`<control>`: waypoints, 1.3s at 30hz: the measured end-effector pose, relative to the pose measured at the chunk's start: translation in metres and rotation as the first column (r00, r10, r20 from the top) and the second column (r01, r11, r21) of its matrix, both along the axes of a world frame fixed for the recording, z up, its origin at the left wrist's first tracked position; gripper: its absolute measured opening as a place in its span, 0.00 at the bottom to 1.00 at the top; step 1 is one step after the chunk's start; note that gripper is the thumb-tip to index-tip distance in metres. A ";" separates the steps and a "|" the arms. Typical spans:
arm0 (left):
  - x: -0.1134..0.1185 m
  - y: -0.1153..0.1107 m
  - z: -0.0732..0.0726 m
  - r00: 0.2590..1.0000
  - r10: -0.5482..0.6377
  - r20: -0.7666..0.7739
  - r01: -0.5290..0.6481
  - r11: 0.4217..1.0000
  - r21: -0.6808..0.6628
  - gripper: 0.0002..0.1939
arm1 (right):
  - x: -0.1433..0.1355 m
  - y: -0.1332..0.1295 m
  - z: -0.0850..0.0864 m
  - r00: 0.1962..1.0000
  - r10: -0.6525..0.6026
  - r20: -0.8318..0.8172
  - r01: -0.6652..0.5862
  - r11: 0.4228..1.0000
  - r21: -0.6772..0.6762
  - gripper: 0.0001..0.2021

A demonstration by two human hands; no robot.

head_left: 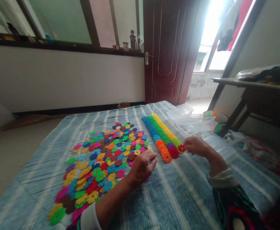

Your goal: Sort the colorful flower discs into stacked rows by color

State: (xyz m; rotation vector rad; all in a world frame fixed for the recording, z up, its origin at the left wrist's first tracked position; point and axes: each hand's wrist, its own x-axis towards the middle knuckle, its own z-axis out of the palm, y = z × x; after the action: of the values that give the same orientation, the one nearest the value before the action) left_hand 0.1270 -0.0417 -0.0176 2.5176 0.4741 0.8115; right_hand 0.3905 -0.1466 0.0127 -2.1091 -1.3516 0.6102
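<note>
Thin plastic flower-shaped discs of many colours lie in a loose pile (106,159) on the bed's left half. To its right, overlapping discs form three long rows: a blue row (151,127) ending in orange, a green row (160,132) ending in purple and red, and a yellow row (164,126) ending in lime. My right hand (197,146) pinches the edge of a red flower-shaped disc (181,148) at the near end of the yellow row. Loosely curled beside the pile's right edge is my left hand (142,167), thumb apart from the fingers, with nothing visible between them.
The discs lie on a blue striped bedsheet (185,195). Clear plastic containers (197,123) stand along the bed's right side, beyond my right hand. A wooden table (255,83) stands at the right, a dark red door (165,48) at the back.
</note>
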 end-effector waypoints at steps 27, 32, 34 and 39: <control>-0.114 -0.008 -0.004 0.904 0.217 -0.368 -0.088 0.938 0.337 0.13 | -0.081 0.013 -0.026 0.896 0.203 0.395 -0.321 0.911 0.261 0.10; -0.131 0.015 -0.010 0.877 0.285 -0.387 -0.159 0.931 0.327 0.14 | -0.134 0.015 -0.035 0.809 0.413 0.418 -0.548 0.787 0.282 0.12; -0.136 0.028 -0.010 0.864 0.317 -0.392 -0.197 0.928 0.315 0.16 | -0.148 0.017 -0.038 0.777 0.454 0.437 -0.598 0.748 0.288 0.12; -0.151 0.074 -0.006 0.838 0.392 -0.379 -0.304 0.913 0.272 0.14 | -0.173 0.031 -0.042 0.710 0.490 0.505 -0.670 0.692 0.270 0.10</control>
State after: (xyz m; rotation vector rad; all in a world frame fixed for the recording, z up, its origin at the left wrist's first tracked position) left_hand -0.0244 0.0322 -0.0239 2.8522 1.0774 0.4303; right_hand 0.2179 -0.1154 -0.0291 -1.4329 -2.2125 0.0637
